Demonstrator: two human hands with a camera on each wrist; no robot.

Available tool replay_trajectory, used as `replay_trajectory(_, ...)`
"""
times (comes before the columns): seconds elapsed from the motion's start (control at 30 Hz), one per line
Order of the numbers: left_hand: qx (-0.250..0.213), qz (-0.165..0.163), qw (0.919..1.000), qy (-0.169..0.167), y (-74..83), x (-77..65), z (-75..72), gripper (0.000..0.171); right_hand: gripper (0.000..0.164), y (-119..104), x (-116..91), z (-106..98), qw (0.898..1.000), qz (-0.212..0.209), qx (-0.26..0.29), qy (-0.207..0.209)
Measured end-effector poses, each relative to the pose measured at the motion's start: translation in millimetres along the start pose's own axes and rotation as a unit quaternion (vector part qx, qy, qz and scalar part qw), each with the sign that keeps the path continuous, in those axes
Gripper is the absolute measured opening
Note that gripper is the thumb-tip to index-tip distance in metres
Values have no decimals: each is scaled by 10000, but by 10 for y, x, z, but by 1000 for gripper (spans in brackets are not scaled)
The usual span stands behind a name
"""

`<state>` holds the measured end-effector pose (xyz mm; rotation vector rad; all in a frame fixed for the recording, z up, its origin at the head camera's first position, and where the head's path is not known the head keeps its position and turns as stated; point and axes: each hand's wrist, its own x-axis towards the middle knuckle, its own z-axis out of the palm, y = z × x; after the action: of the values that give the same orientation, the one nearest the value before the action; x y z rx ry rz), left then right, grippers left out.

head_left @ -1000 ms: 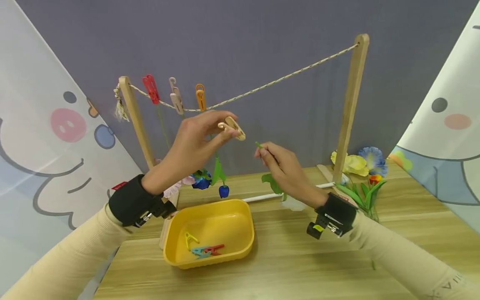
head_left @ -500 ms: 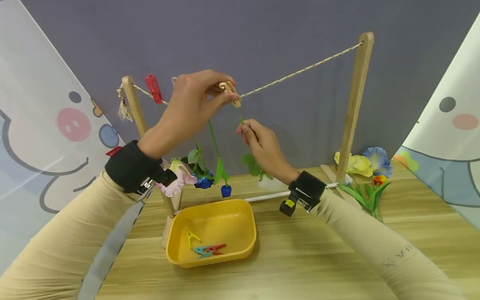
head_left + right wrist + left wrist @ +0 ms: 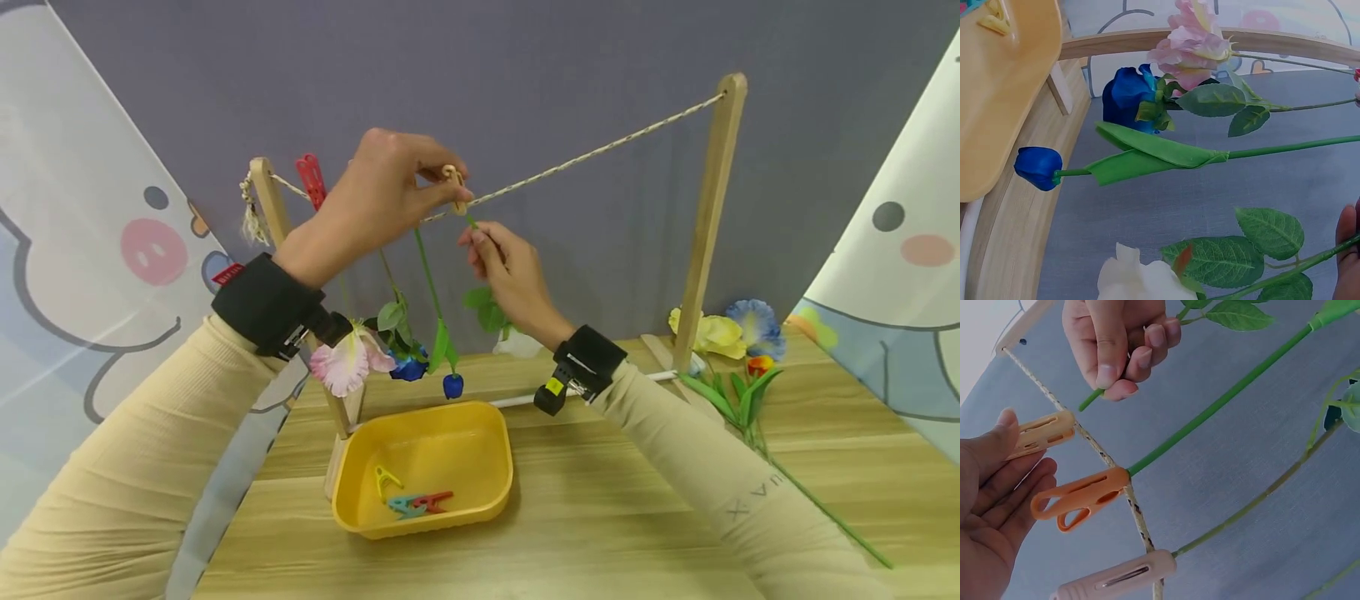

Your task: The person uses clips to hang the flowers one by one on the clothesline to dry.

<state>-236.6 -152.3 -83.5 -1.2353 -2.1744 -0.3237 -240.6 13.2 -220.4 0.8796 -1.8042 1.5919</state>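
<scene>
My left hand (image 3: 390, 196) pinches a cream-coloured clothespin (image 3: 1044, 432) by its handles, thumb on one side. The clothespin's nose end is right at the patterned rope (image 3: 1094, 445) in the left wrist view. Just below the rope, my right hand (image 3: 510, 271) pinches the green stem of a white rose (image 3: 1141, 278) near its cut end. That rose hangs head down. An orange clothespin (image 3: 1085, 494) beside the left hand grips the rope and the stem of a blue tulip (image 3: 1038, 167). Farther along, a pale pink clothespin (image 3: 1119, 575) holds another stem.
A red clothespin (image 3: 312, 181) is on the rope near the left wooden post (image 3: 270, 200). A pink flower (image 3: 348, 362) and blue rose (image 3: 408, 365) hang below. The yellow basin (image 3: 498, 487) holds several clothespins. More flowers (image 3: 720, 333) lie by the right post (image 3: 712, 225).
Both hands have risen and moved left to the rope, the left with the cream clothespin, the right with the rose stem. Stem end and clothespin are now close together.
</scene>
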Motion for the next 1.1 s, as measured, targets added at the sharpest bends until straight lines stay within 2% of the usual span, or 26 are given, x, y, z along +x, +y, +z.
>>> replay_trajectory(0.2,27,-193,9997,-126,-38,39,25,22,26,14,37,34,9997,58,224,-13)
replay_trajectory(0.57,-81,-659,9972,-352,-75,57,28,20,26,4,135,96,9986,-96,525,6)
replay_trajectory(0.8,-143,-919,9936,-636,-43,72,-2,26,28,154,176,104,9974,-107,716,-14)
replay_trajectory(0.97,-179,-901,9929,-751,-34,73,-1,29,29,324,175,103,9974,-133,707,-65)
replay_trajectory(1.1,-108,-786,9944,-703,-37,61,18,34,30,381,145,90,9972,-66,743,-107)
